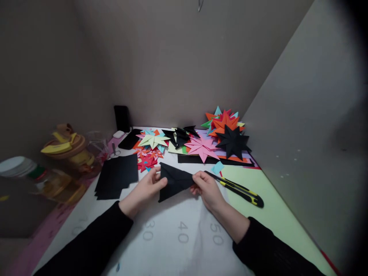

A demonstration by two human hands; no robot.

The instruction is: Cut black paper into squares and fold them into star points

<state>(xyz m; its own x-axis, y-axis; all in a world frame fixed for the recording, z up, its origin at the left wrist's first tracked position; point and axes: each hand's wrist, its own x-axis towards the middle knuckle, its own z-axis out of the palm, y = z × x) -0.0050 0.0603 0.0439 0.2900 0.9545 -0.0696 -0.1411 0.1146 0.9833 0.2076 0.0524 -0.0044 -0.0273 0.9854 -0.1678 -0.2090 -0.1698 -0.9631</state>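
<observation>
Grey walls [186, 69] box in a white tabletop [165, 216], printed numerals along its near side. Folded black paper [176, 179], roughly a triangle, sits between both hands over the middle of it, narrow end toward the person's right. Left hand [149, 187]: thumb on the wide end, fingers partly hidden. Right hand [208, 188]: thumb and fingers pinched on the narrow tip. Just beside the right hand, black-and-yellow cutter [241, 192] lies slantwise, partly over a pale green sheet [276, 218]; light blue scrap [217, 167] near its far end. Left of the paper: stack of black sheets [116, 176], corners uneven. Behind, as I see it: pink star [202, 146], black star [233, 142] in front of an orange star [225, 123], pale yellow star [153, 140]. Far left, blurred: jar [47, 182], white lid.
</observation>
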